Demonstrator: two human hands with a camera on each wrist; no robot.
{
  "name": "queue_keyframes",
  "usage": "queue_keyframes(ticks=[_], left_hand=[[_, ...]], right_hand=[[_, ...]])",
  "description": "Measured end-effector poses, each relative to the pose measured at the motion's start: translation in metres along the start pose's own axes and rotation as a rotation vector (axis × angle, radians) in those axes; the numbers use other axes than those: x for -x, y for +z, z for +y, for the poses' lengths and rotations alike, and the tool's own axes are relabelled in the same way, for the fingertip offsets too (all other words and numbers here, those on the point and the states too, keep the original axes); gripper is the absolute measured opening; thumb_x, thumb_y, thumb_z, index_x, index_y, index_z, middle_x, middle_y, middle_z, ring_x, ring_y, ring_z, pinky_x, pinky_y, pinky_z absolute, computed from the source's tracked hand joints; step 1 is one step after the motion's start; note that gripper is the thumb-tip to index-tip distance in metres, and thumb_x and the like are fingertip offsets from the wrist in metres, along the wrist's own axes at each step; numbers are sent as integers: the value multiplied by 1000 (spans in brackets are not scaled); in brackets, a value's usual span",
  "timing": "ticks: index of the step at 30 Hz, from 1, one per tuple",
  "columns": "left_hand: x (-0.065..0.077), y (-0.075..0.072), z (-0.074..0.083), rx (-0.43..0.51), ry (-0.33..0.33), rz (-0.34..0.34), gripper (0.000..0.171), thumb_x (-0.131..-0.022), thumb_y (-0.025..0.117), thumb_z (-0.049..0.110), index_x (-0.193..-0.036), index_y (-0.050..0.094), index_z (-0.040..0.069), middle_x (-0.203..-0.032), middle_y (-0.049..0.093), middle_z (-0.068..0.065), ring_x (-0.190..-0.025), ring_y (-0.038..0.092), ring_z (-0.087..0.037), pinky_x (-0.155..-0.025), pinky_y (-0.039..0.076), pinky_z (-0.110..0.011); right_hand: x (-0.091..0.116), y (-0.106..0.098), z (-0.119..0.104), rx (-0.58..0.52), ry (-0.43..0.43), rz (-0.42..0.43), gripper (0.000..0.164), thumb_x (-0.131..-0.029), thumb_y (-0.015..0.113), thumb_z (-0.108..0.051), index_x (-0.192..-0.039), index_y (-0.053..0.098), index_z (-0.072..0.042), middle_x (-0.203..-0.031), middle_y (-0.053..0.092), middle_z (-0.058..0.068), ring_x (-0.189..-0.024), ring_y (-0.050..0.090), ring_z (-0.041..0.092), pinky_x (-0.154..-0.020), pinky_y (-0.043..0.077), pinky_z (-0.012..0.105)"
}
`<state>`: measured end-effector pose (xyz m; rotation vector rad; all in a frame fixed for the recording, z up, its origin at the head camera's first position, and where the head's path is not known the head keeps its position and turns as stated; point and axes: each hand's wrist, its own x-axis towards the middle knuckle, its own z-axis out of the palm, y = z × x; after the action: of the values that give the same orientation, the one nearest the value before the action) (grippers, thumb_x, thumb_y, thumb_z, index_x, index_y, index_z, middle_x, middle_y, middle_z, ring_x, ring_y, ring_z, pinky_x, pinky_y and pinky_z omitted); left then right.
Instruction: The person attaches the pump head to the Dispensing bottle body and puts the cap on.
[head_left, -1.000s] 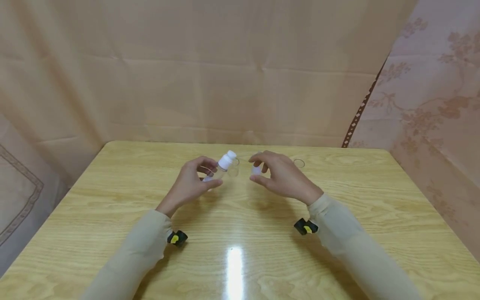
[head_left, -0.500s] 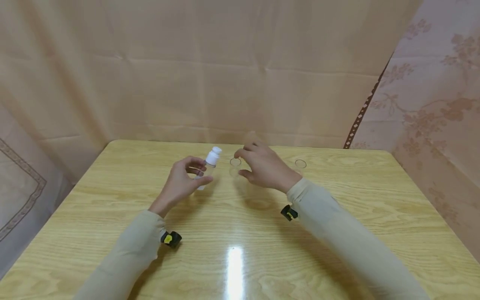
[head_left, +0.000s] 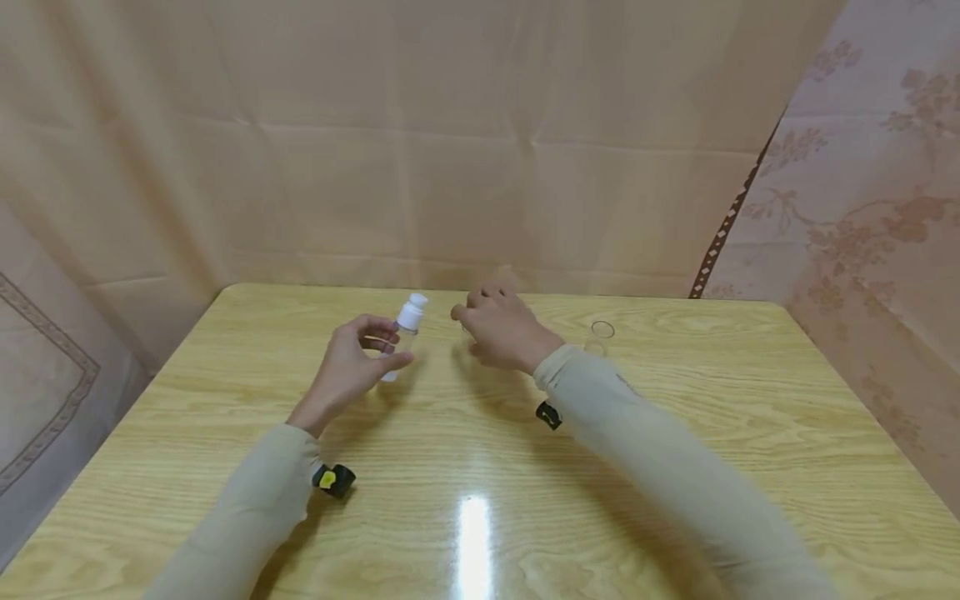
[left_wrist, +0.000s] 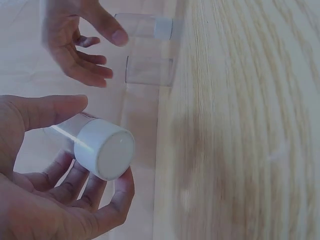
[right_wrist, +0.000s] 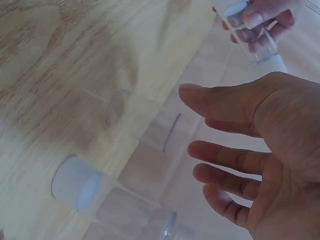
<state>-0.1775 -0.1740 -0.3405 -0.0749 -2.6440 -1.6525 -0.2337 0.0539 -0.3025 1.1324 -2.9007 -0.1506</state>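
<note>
My left hand (head_left: 352, 358) grips a small clear pump bottle (head_left: 409, 315) between thumb and fingers, tilted above the table. Its top is white, and its white base (left_wrist: 115, 154) faces the left wrist camera. My right hand (head_left: 502, 329) hovers to its right with fingers apart and nothing between them. Close to those fingers a clear open-ended cylinder (right_wrist: 155, 120) stands on the table; from the head, the hand mostly hides it. Beside it is a clear container with a white base (right_wrist: 75, 182), hidden behind the hand in the head view.
Another clear cylinder with a thin dark rim (head_left: 602, 330) stands on the wood-grain table (head_left: 675, 400), right of my right hand. Behind the far edge hangs a beige curtain (head_left: 450, 167), and patterned cloth (head_left: 862, 208) borders the right side.
My left hand has drawn left with the pump bottle, which has become more upright. My right hand has moved left, from beside the white-based container to the clear cylinder.
</note>
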Motion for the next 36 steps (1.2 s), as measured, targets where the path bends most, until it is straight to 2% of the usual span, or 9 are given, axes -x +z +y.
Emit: queue_keyframes(ticks=[5, 12, 15, 19, 25, 30, 36], left_hand=[[0, -3, -1, 3, 1, 6, 52, -87, 81, 11, -130, 56, -5, -123, 60, -20, -109, 61, -33, -86, 54, -37], [-2, -5, -4, -9, 9, 11, 53, -87, 81, 12, -129, 55, -6, -121, 61, -19, -108, 61, -32, -86, 54, -36], [-2, -5, -5, -11, 11, 12, 53, -87, 81, 13, -129, 55, -6, -121, 61, -19, -107, 61, -32, -85, 54, -35], [-3, -5, -6, -10, 13, 13, 50, -87, 81, 10, -128, 56, -6, -121, 61, -20, -107, 62, -32, -86, 54, -36], [-3, -3, -4, -14, 14, 12, 49, -87, 80, 9, -127, 57, -6, -120, 61, -20, -107, 62, -33, -86, 55, -37], [-2, -3, -2, -12, 16, 5, 51, -87, 81, 12, -128, 56, -6, -121, 61, -20, -108, 62, -32, -86, 54, -37], [-2, -3, 1, -16, 19, -5, 51, -88, 81, 14, -129, 56, -5, -122, 61, -19, -109, 61, -32, -85, 54, -37]], right_hand=[[-10, 6, -5, 82, 3, -47, 40, -99, 63, -12, -139, 60, -14, -131, 62, 11, -125, 52, 33, -109, 39, 48], [-15, 17, -10, 115, 6, -35, 34, -101, 56, -3, -132, 65, -14, -124, 65, 12, -111, 57, 30, -92, 47, 42], [-17, 22, -10, 126, 9, -28, 32, -101, 57, -3, -129, 68, -14, -121, 66, 12, -108, 59, 29, -89, 48, 40], [-19, 30, -12, 113, 20, -23, 32, -97, 61, -4, -127, 69, -13, -121, 66, 14, -109, 61, 31, -93, 50, 43], [-18, 36, -12, 92, 18, 34, 23, -97, 63, -10, -118, 73, -9, -114, 67, 15, -104, 63, 32, -88, 52, 44], [-16, 31, -11, 94, 0, 38, 23, -98, 66, -14, -120, 71, -8, -115, 66, 14, -102, 63, 31, -86, 53, 42], [-4, 18, -10, 49, -30, 58, 36, -92, 73, -3, -127, 66, -7, -117, 62, 12, -100, 61, 27, -86, 52, 38]])
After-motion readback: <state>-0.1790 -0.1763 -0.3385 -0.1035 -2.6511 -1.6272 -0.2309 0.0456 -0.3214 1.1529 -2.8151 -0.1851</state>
